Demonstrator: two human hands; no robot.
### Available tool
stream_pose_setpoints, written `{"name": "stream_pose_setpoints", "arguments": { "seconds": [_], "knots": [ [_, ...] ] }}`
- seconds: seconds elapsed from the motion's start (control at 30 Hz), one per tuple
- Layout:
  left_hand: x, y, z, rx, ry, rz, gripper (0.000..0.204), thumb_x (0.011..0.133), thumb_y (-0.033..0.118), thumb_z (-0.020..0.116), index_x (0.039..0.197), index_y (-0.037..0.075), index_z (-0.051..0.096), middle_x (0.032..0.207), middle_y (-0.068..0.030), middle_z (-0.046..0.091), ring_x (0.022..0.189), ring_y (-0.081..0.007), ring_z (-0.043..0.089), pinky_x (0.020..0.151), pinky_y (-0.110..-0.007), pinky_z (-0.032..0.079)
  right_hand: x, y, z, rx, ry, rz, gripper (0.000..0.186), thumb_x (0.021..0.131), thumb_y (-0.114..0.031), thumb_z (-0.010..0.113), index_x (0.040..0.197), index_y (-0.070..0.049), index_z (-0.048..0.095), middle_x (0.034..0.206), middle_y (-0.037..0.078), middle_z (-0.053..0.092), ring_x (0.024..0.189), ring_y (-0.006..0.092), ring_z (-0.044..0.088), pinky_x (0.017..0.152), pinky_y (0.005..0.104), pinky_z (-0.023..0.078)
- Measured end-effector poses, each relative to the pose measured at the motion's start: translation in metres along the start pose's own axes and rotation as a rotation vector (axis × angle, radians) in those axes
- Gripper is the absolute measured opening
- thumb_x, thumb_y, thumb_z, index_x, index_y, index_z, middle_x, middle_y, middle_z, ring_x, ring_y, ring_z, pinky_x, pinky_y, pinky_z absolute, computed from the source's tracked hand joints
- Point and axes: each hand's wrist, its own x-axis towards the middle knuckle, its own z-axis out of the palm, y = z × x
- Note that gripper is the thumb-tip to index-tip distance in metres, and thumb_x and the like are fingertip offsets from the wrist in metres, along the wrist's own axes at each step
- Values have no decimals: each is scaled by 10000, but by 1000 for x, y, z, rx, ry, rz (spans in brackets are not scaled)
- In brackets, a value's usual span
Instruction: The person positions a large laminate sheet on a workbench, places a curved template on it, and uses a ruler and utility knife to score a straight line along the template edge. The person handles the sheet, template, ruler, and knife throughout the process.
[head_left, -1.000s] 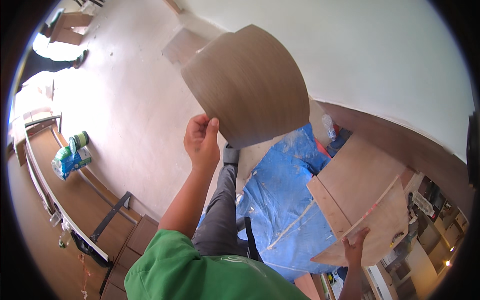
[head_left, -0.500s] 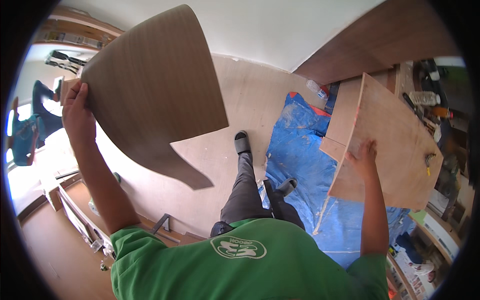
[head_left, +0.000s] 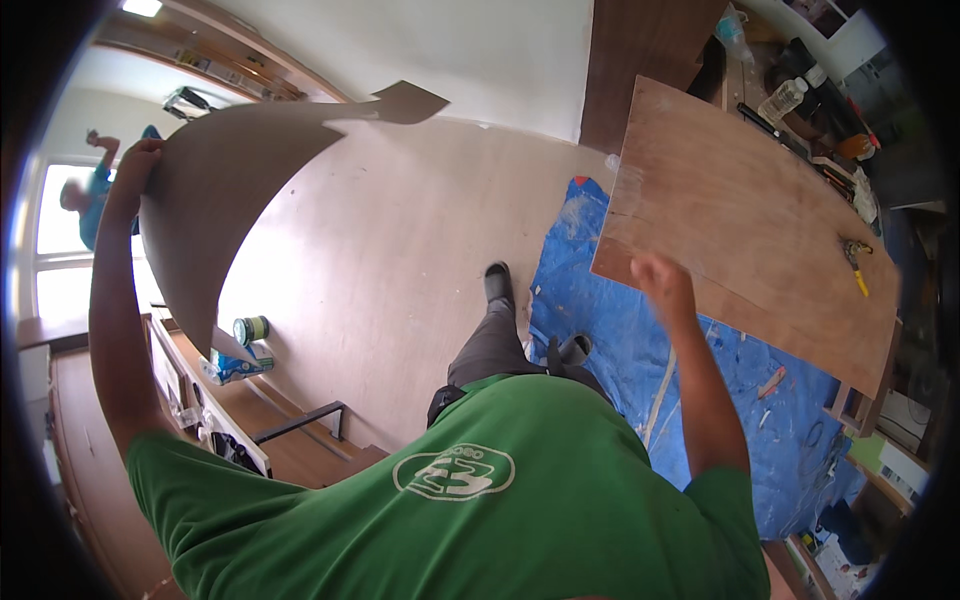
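Head view looks down over a green shirt [head_left: 470, 500] onto a pale wooden floor [head_left: 400, 250] that runs to a white wall [head_left: 450, 50]. A blue tarpaulin [head_left: 640, 340], streaked with pale smears, covers the floor on the right side, and a dark shoe [head_left: 497, 282] stands at its edge. A dark brown panel [head_left: 645, 50] stands against the wall near the tarpaulin's far end. Along the left runs low wooden cabinetwork [head_left: 230, 420] with a black metal bar [head_left: 300, 420] across it, under a bright window [head_left: 60, 250]; another person in a blue top [head_left: 90, 200] is there, an arm raised.

The left hand [head_left: 135, 165] is raised high and closed on the edge of a thin brown laminate sheet [head_left: 230, 190], which bows in a wide curve above the floor, one corner pointing toward the wall. The right hand [head_left: 660, 280] is at the near edge of a plywood board [head_left: 750, 220], which lies flat over the tarpaulin like a worktop; the hand is blurred, and whether it grips the board cannot be told. A small yellow-handled tool [head_left: 858, 270] lies on the board near its right side.

As for containers, a small green-banded tin [head_left: 250, 328] sits on the cabinetwork below the sheet, its contents not visible, beside a blue packet [head_left: 235, 365]. A clear plastic bottle [head_left: 780, 100] stands among clutter beyond the board's far edge.
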Motion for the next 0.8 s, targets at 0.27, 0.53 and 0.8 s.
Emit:
{"name": "stream_pose_setpoints", "arguments": {
  "seconds": [0.27,0.53,0.8],
  "knots": [
    [7,-17,-89,546,468,148,232,948,250,588,1014,66,712,868,-150,680,825,-251,642,817,-368,489,-213,107,31,-9,-146,468,238,907,-220,724,949,6,660,707,197,611,642,288,607,626,417,483],
    [-89,204,-78,966,602,417,528,991,501,646,786,16,599,701,-156,565,633,-267,545,675,-410,454,-204,110,41,54,-318,359,270,904,-255,717,947,11,699,765,179,693,665,268,689,635,398,521],
    [-177,351,-73,1218,525,1134,201,966,149,718,1053,-19,648,973,-140,616,885,-277,605,828,-419,494,-67,-105,-64,382,-293,-122,509,1018,-163,609,1495,-42,482,839,70,657,736,156,655,715,293,539]
  ]
}}
